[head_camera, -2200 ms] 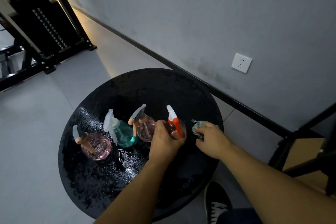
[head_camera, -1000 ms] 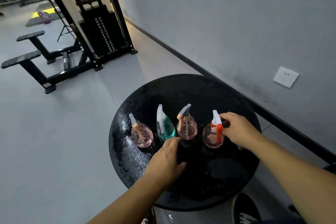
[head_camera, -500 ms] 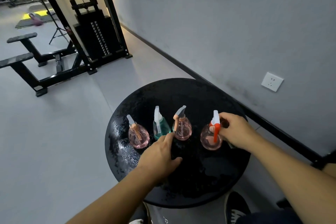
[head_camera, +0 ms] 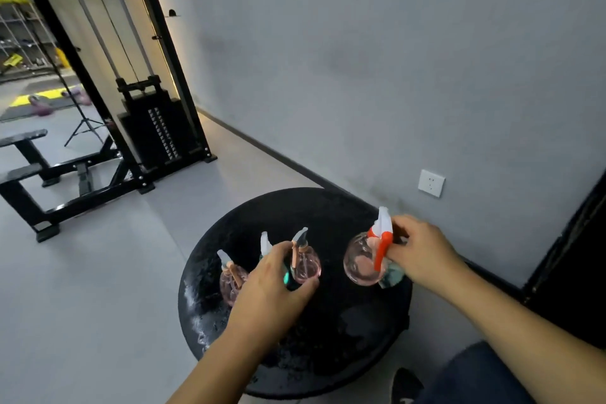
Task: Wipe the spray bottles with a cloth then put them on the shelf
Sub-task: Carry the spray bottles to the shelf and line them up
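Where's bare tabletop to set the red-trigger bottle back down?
Free: the near-right part of the round table, between the left hand and the right hand, and the far rim strip toward the wall. Crowded: the left-centre, where three bottles cluster.

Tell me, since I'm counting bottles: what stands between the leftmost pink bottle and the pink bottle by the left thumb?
The teal bottle, mostly hidden behind the left hand, in the head view.

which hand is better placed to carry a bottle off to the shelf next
Right. The right hand already grips the round pink spray bottle with the orange trigger by its neck, with the cloth bunched under it. The left hand only rests among the bottles standing on the round black table.
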A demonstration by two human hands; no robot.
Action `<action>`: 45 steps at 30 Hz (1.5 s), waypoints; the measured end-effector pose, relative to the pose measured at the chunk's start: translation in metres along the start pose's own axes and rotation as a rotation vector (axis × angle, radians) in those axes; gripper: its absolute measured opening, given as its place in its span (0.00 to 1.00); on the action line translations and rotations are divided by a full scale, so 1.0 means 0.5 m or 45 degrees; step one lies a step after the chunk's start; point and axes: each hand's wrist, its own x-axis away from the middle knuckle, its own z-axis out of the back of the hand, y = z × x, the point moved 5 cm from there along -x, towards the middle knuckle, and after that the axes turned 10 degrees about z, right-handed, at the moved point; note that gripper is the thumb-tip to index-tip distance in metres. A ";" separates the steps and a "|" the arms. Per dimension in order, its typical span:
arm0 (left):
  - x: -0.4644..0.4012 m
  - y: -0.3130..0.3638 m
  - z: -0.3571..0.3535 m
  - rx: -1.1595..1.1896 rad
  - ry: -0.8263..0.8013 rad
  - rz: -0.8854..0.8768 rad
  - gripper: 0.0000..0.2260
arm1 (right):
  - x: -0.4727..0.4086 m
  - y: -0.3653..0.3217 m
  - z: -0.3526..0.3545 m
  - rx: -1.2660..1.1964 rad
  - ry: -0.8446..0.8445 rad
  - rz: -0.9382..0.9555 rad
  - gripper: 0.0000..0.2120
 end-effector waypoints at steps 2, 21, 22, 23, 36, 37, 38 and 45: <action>0.024 0.026 0.012 0.041 0.011 -0.007 0.26 | 0.027 -0.022 0.039 -0.001 0.042 0.014 0.09; 0.216 0.379 -0.054 0.075 -0.110 -0.382 0.20 | 0.434 -0.015 0.434 0.065 0.454 -0.114 0.11; 0.223 0.399 -0.071 0.078 -0.135 -0.400 0.20 | 0.455 -0.005 0.455 0.087 0.471 -0.134 0.12; 0.230 0.418 -0.088 0.085 -0.155 -0.428 0.21 | 0.474 0.006 0.476 0.100 0.489 -0.153 0.11; 0.313 0.623 -0.315 0.035 -0.438 -0.659 0.19 | 0.651 0.149 0.676 0.140 0.725 -0.357 0.11; 0.319 0.639 -0.330 0.034 -0.455 -0.674 0.19 | 0.661 0.158 0.689 0.144 0.739 -0.368 0.10; 0.325 0.654 -0.346 0.031 -0.474 -0.681 0.20 | 0.670 0.168 0.701 0.157 0.749 -0.377 0.10; 0.342 0.739 -0.457 -0.005 -0.538 -0.784 0.24 | 0.720 0.243 0.770 0.230 0.793 -0.472 0.09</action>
